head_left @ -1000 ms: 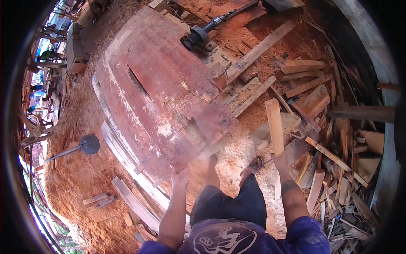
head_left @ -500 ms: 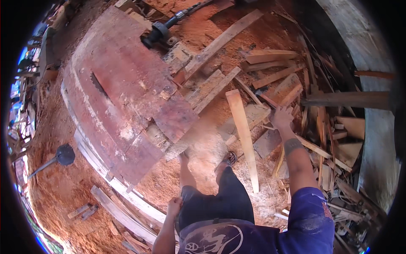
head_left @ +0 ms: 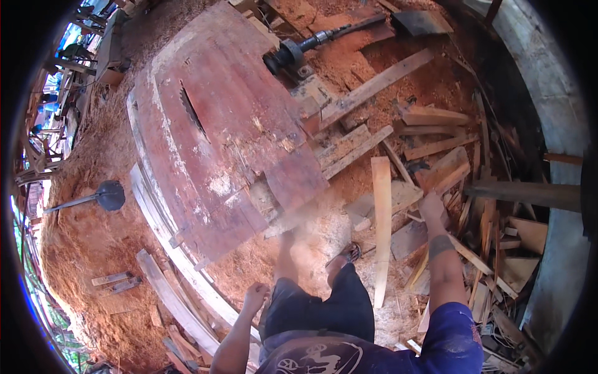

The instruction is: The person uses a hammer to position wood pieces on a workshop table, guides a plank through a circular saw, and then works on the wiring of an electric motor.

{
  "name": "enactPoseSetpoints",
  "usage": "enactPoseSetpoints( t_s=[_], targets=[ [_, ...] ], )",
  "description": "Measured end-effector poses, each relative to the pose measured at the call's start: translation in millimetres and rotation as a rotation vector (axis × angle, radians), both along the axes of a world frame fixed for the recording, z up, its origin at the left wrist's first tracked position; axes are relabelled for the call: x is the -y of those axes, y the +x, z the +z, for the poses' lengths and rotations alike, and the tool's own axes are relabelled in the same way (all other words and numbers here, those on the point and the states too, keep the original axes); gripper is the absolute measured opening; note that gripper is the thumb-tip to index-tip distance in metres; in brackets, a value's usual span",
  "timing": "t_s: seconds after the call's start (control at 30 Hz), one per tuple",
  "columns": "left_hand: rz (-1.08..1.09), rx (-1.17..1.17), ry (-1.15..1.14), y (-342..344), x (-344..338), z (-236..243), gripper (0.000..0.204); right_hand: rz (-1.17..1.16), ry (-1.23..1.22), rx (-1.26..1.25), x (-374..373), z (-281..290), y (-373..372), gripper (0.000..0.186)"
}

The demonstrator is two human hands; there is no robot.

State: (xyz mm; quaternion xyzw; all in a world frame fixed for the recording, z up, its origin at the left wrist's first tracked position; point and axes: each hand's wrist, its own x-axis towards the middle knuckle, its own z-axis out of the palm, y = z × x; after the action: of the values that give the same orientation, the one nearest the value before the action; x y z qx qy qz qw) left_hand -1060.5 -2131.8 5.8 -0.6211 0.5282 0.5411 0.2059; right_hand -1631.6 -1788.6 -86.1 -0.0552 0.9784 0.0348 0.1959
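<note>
My right hand [head_left: 434,210] reaches into the scrap wood on the right. Its fingers are curled at the lower edge of a wood block [head_left: 446,172] and appear to grip it, though they are blurred. My left hand [head_left: 256,296] hangs beside my left thigh, loosely closed with nothing visible in it. Between my legs and the wood pile lies a long pale plank [head_left: 382,230]. To the front left is a reddish, dust-covered saw table [head_left: 230,124], with a toothed saw blade [head_left: 192,111] standing up through its slot.
A dark motor shaft [head_left: 305,50] lies beyond the table. Several offcuts [head_left: 436,118] are heaped to the right, with a wooden beam [head_left: 523,194] across them. Sawdust covers the ground. A round black-headed tool [head_left: 111,195] and long boards [head_left: 171,299] lie on the left.
The view has shifted, so the table and planks sit lower and farther right. My right hand stays by the wood block, its fingers less spread. My left hand has come away from my thigh.
</note>
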Motion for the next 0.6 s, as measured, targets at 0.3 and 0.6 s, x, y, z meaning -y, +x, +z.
enactPoseSetpoints(
  t_s=[0.3,0.6],
  targets=[
    [-0.021,-0.143,0.002,8.6,51.8,-22.8,0.033,-0.399,-0.327,-0.297,3.8,73.9,-16.5,0.040],
    [-0.113,-0.172,-0.029,6.9,101.9,18.0,0.031,-0.764,-1.268,0.591,199.1,271.3,128.3,0.033]
  ],
)
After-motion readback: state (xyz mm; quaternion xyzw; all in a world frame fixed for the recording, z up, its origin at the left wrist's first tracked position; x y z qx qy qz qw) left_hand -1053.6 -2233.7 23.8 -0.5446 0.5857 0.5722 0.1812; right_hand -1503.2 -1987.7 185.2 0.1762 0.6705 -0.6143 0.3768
